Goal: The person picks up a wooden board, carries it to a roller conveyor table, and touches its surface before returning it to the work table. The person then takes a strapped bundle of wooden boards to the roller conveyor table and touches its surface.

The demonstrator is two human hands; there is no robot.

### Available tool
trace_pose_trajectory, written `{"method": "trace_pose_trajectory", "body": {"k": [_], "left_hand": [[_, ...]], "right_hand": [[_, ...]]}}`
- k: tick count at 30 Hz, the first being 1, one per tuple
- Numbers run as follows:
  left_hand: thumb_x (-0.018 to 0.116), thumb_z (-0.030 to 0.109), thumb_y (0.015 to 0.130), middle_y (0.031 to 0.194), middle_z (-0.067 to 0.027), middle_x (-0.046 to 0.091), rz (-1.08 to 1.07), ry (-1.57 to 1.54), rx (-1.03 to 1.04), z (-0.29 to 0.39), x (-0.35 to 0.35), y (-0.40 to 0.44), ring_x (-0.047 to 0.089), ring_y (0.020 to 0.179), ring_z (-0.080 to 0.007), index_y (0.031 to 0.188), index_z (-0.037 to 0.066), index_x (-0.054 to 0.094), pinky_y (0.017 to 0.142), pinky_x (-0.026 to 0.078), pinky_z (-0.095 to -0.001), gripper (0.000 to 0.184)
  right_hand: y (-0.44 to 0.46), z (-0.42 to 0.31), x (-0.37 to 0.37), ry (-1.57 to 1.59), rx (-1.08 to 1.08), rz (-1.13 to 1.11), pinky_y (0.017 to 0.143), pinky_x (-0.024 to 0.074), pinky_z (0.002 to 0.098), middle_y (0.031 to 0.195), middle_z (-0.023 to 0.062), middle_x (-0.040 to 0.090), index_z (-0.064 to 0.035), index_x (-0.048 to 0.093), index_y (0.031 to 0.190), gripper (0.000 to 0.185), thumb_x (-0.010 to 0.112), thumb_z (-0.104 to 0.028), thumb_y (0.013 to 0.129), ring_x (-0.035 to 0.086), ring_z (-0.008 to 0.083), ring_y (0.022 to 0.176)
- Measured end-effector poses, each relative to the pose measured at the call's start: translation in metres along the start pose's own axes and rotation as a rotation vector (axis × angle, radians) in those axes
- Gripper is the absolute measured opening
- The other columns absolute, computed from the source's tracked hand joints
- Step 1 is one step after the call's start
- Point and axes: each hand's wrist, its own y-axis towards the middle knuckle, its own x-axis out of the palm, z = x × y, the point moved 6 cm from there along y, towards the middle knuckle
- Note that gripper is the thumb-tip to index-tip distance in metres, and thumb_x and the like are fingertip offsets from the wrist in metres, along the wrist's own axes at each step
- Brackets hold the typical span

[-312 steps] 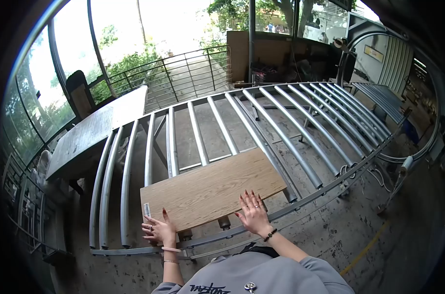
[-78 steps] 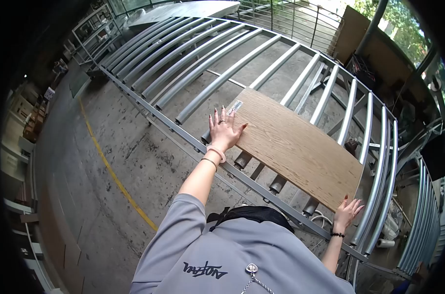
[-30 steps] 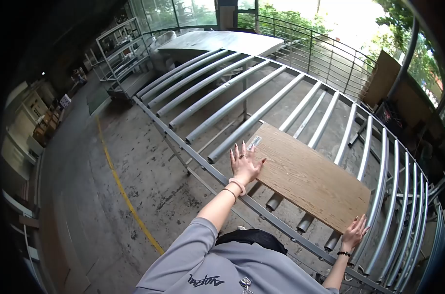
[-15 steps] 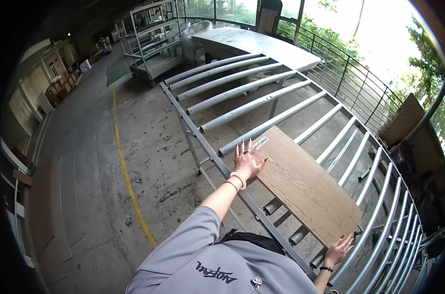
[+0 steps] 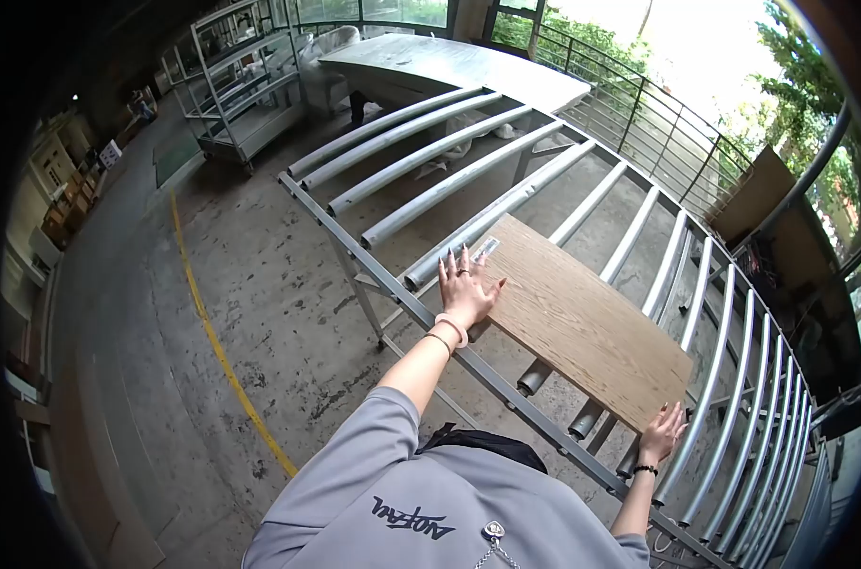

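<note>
A flat wood-grain board [image 5: 592, 327] lies across the metal rollers in front of me. My left hand [image 5: 468, 292] rests on its left end, fingers spread, beside a small printed label [image 5: 485, 249] stuck near that edge. At the board's near right corner is my right hand [image 5: 662, 434], its fingers stretched out along the end edge; part of its palm side is hidden. Neither hand is closed round the board.
The roller conveyor [image 5: 430, 204] curves from far left to right, with a metal side rail [image 5: 393, 284] nearest me. Beyond stand a large pale table [image 5: 459, 62] and a wheeled rack [image 5: 246, 90]. A yellow line [image 5: 212, 322] marks the concrete floor at left.
The camera view has shifted, so the conveyor and background appear farther left and higher. Both hands stay at the same ends of the board.
</note>
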Motion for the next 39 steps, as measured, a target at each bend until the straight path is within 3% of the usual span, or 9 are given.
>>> {"method": "trace_pose_trajectory", "body": {"k": [5,17,21,25,28,39], "left_hand": [[0.043,0.058,0.086,0.149,-0.0171,0.024,-0.02,0.051,-0.005,-0.048,-0.01,0.037,0.017,0.138,-0.0384,0.139,0.018,0.04,0.112,0.007,-0.0513,0.067],[0.043,0.058,0.086,0.149,-0.0164,0.025,0.018,0.143,0.025,-0.17,-0.023,0.119,0.02,0.137,-0.0374,0.139,0.02,0.039,0.112,0.008,-0.0513,0.065],[0.044,0.058,0.086,0.149,-0.0163,0.025,-0.001,0.148,0.034,-0.213,-0.028,0.156,0.022,0.136,-0.0379,0.139,0.021,0.04,0.112,0.01,-0.0515,0.064],[0.045,0.057,0.086,0.148,-0.0159,0.028,0.016,0.162,0.068,-0.25,-0.03,0.186,0.025,0.135,-0.0381,0.138,0.021,0.041,0.111,0.012,-0.0516,0.063],[0.046,0.056,0.087,0.147,-0.0154,0.03,0.055,0.161,0.07,-0.276,-0.033,0.194,0.027,0.134,-0.038,0.138,0.02,0.041,0.111,0.013,-0.0516,0.062],[0.046,0.055,0.087,0.146,-0.0147,0.032,0.055,0.18,0.082,-0.373,-0.045,0.268,0.029,0.133,-0.0378,0.137,0.021,0.042,0.11,0.014,-0.0524,0.06]], "right_hand": [[-0.009,-0.055,0.013,0.013,0.066,-0.022,0.112,0.0192,0.0467,0.14,0.0151,0.041,-0.0151,0.037,0.14,0.049,0.041,-0.033,0.094,0.027,0.044,0.133],[-0.027,-0.211,0.03,0.144,-0.042,0.086,0.113,0.018,0.0446,0.138,0.0149,0.044,-0.015,0.04,0.138,0.048,0.043,-0.029,0.093,0.03,0.044,0.131],[-0.042,-0.267,0.033,0.129,0.058,0.032,0.113,0.0184,0.0447,0.139,0.0148,0.043,-0.0134,0.04,0.138,0.048,0.044,-0.027,0.092,0.031,0.0447,0.13],[-0.045,-0.31,0.043,0.118,-0.035,0.081,0.112,0.0196,0.0452,0.141,0.0148,0.041,-0.0121,0.038,0.139,0.05,0.044,-0.028,0.092,0.03,0.0454,0.13],[-0.051,-0.347,0.038,0.012,0.032,-0.019,0.112,0.0191,0.0461,0.142,0.0154,0.039,-0.0113,0.035,0.14,0.051,0.043,-0.03,0.093,0.027,0.0442,0.133],[-0.069,-0.459,0.066,-0.057,0.031,-0.006,0.112,0.017,0.0473,0.144,0.0163,0.036,-0.0126,0.033,0.142,0.052,0.039,-0.034,0.095,0.02,0.0428,0.136]]}}
